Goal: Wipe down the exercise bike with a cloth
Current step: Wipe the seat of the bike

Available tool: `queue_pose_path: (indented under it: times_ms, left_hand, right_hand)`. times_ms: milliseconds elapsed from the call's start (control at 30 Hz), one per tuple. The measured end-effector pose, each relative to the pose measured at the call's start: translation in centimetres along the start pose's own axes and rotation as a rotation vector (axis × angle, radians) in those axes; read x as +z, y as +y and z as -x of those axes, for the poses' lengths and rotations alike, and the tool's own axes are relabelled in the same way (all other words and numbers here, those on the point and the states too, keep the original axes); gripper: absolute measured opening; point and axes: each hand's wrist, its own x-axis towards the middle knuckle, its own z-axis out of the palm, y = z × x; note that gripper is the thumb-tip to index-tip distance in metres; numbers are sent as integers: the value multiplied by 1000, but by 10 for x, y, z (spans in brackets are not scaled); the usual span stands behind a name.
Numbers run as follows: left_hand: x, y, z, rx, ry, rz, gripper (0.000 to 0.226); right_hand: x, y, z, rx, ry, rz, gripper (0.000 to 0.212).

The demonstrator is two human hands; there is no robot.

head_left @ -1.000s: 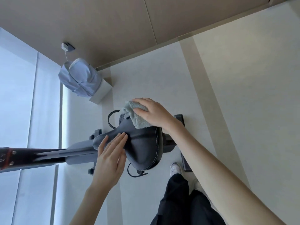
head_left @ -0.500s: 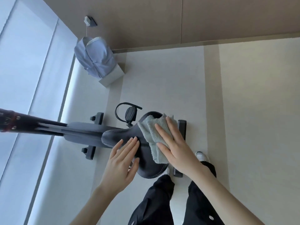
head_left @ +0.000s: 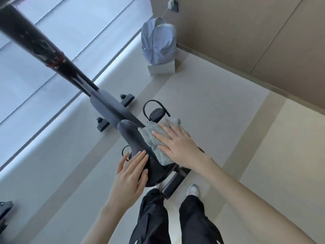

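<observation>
The dark exercise bike point(head_left: 109, 106) stands below me, its frame running from the upper left down to the black saddle point(head_left: 133, 138). A grey fluffy cloth point(head_left: 151, 138) lies spread over the saddle's right side. My right hand point(head_left: 177, 145) presses flat on the cloth, fingers spread and pointing left. My left hand point(head_left: 131, 175) rests flat on the saddle's near left edge and holds nothing. A black pedal point(head_left: 156, 113) with a strap sits just beyond the cloth.
A light blue bag point(head_left: 159, 41) sits on a small white box point(head_left: 161, 68) in the corner by the brown wall. A window with blinds fills the left side. My legs in black trousers and white shoes point(head_left: 193, 189) stand by the bike's rear foot point(head_left: 173, 184).
The view has swung, so the bike now runs diagonally. My right hand has slid the cloth over the saddle's right side, and my left hand has shifted to the saddle's near edge.
</observation>
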Motion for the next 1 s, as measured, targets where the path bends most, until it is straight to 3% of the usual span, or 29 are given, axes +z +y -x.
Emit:
queue_pose_path:
  times_ms: [200, 567, 733, 1000]
  left_hand:
    - [5, 21, 31, -145, 66, 14, 42]
    - [18, 24, 34, -272, 202, -17, 37]
    - [12, 18, 33, -341, 239, -14, 37]
    - [3, 13, 33, -419, 298, 36, 37]
  right_hand:
    - [1, -12, 24, -171, -43, 256, 50]
    - [10, -62, -112, -286, -168, 263, 54]
    - [11, -87, -153, -240, -174, 317, 39]
    - [24, -74, -90, -376, -135, 442, 39]
